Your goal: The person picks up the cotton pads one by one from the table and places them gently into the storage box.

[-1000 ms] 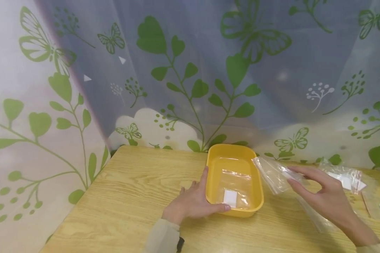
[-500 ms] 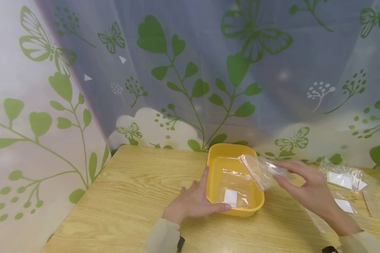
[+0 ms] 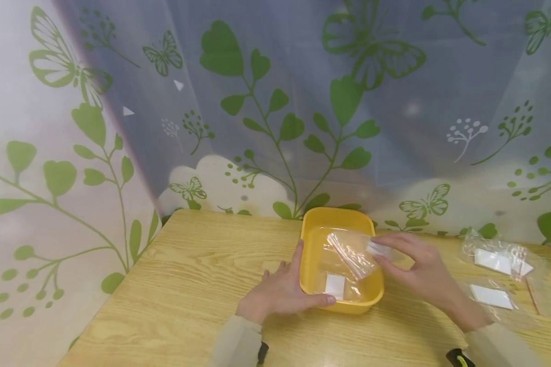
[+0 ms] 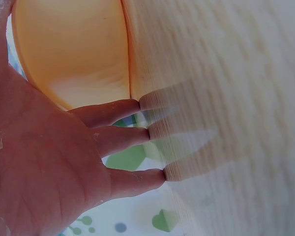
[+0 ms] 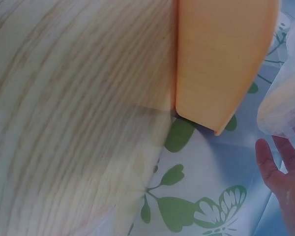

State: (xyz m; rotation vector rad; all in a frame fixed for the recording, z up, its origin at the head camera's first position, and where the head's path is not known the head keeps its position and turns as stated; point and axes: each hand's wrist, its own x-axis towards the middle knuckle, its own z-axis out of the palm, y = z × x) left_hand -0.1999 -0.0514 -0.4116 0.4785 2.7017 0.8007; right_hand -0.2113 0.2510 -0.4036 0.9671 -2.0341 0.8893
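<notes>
I'm reading this remotely: right hand (image 3: 429, 273) pinches a clear zip bag (image 3: 360, 251) at its white insert (image 3: 377, 248), over the yellow plastic tub (image 3: 337, 218). Left hand (image 3: 279, 293) against the tub, fingers straight, apart. I judge the bag light, limp, slippery; the insert looks the firmest hold.

A clear, creased zip bag (image 3: 351, 253) slants over the upright yellow tub (image 3: 337, 218) with rounded corners.

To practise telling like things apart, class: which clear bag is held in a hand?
The clear bag over the yellow tray, pinched by the right hand; another bag lies in the tray, the others on the table.
</notes>
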